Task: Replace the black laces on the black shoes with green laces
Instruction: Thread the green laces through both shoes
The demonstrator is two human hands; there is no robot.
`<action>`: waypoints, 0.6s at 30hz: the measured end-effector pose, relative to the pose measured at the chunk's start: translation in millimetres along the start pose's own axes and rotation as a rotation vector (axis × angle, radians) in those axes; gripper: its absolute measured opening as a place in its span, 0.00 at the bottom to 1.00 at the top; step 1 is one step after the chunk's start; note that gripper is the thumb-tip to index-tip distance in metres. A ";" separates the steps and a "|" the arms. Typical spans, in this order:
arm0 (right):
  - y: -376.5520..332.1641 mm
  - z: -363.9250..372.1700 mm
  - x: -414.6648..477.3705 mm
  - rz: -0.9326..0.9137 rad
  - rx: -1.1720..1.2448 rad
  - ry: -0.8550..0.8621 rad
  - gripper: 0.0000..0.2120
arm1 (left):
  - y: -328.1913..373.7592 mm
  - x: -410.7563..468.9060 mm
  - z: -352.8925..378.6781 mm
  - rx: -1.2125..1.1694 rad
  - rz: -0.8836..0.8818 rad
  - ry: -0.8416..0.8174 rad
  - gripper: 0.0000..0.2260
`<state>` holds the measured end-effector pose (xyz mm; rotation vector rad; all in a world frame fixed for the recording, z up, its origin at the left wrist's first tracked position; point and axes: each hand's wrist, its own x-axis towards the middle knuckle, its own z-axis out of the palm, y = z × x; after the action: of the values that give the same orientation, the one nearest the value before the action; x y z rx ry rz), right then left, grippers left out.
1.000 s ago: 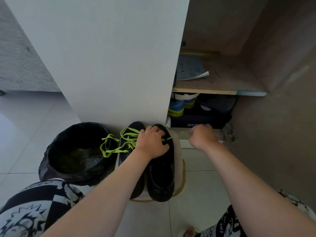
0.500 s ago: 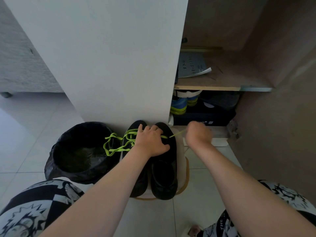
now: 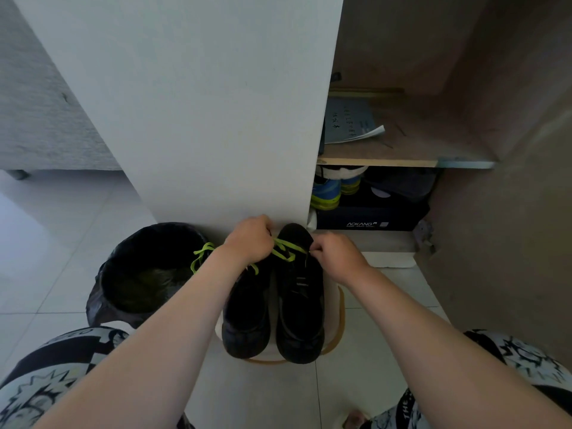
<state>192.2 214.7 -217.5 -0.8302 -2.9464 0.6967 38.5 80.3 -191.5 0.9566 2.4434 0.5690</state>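
Threading is under way: the green lace (image 3: 286,250) is pinched by left hand (image 3: 250,239) and right hand (image 3: 337,258), stretched across the far end of the right black shoe (image 3: 298,305). Next, by the look of it, a tip must be guided through an eyelet.

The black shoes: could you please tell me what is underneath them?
The black shoes stand on a pale round seat with a tan rim, visible only around its edges. They cover most of its top; whatever supports it is hidden.
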 end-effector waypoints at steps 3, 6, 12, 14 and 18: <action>0.7 -0.8 3.1 0.116 0.053 0.017 0.05 | -7.0 -5.4 -4.0 -0.030 0.004 -0.058 0.19; 8.8 2.2 5.9 0.405 0.201 0.136 0.06 | -14.0 -14.0 -1.2 0.059 0.012 -0.147 0.20; 4.8 -1.3 0.9 0.355 0.313 0.112 0.13 | 16.5 -18.9 14.3 0.245 0.135 0.075 0.31; -0.3 -2.3 -2.5 0.290 0.305 0.084 0.16 | 28.0 -25.5 26.3 0.318 0.146 0.037 0.41; 1.3 -2.5 5.2 0.492 0.410 0.092 0.16 | 23.5 -24.3 41.9 0.392 0.078 0.025 0.40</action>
<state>188.6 219.4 -216.4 -1.4906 -2.3887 1.1854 89.5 87.7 -207.0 1.2047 2.6024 0.1237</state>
